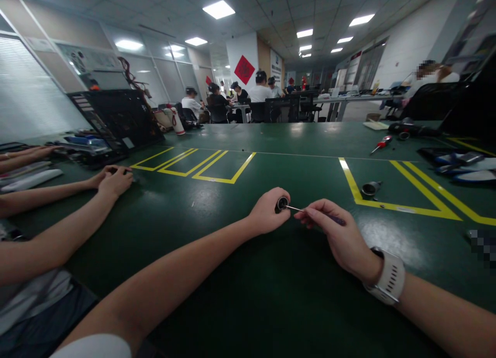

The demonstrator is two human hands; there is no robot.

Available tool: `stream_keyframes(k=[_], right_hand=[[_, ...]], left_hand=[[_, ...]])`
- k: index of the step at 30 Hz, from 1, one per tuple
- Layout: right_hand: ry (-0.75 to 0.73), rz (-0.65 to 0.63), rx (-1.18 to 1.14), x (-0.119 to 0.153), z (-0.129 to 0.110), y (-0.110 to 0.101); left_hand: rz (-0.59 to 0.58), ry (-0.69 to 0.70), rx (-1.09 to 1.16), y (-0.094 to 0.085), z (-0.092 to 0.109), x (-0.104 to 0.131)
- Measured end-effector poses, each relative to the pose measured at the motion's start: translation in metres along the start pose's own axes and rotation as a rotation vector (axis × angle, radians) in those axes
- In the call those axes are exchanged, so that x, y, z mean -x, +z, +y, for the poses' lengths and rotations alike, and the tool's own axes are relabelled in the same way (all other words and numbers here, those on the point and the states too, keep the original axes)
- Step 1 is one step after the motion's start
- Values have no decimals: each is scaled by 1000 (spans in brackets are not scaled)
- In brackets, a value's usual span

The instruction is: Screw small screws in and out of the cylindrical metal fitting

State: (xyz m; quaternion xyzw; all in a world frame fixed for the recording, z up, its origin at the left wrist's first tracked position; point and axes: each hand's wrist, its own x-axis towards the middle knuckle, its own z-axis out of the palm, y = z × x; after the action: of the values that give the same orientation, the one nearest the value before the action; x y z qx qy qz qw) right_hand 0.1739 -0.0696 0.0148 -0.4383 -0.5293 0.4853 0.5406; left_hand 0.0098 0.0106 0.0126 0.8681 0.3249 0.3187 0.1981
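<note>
Head view: work seems underway, unfinished — left hand (268, 212) grips a round part (281, 203), right hand (338, 230) a slim tool (295, 208) at its mouth.

left hand (268, 211): curled, gripping | right hand (340, 231): pinching | both forearms (186, 269): angled inward

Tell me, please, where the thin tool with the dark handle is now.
In the head view, right of centre, the thin tool is in the right hand, its tip at the round part in the left hand.
</note>
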Motion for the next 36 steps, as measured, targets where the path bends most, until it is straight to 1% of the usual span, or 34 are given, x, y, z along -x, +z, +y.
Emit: stream_keyframes(k=[4,7,12,16,19,23,26,28,31,36], right_hand=[[-11,-51,127,0,-1,1],[-31,-59,177,1,0,1],[-70,2,141,2,5,-2],[-66,40,135,0,6,-1],[-71,71,116,-1,7,-1],[-78,143,144,-3,9,-3],[-27,172,191,-5,11,-4],[19,165,214,-6,12,-5],[59,141,224,-6,12,-4],[60,147,208,-6,9,-2]], left_hand=[[-31,-4,67,-2,-1,-1],[-28,-29,70,-1,-2,-2],[-10,-83,16,0,-2,-2],[-19,-66,26,0,-2,-2],[-12,-74,-11,1,-3,-2],[6,-174,-88,2,-4,-2],[21,-238,-136,2,-5,-2],[19,-256,-166,2,-5,-2],[-10,-246,-197,4,-5,-2],[-14,-176,-236,7,-9,-2]])
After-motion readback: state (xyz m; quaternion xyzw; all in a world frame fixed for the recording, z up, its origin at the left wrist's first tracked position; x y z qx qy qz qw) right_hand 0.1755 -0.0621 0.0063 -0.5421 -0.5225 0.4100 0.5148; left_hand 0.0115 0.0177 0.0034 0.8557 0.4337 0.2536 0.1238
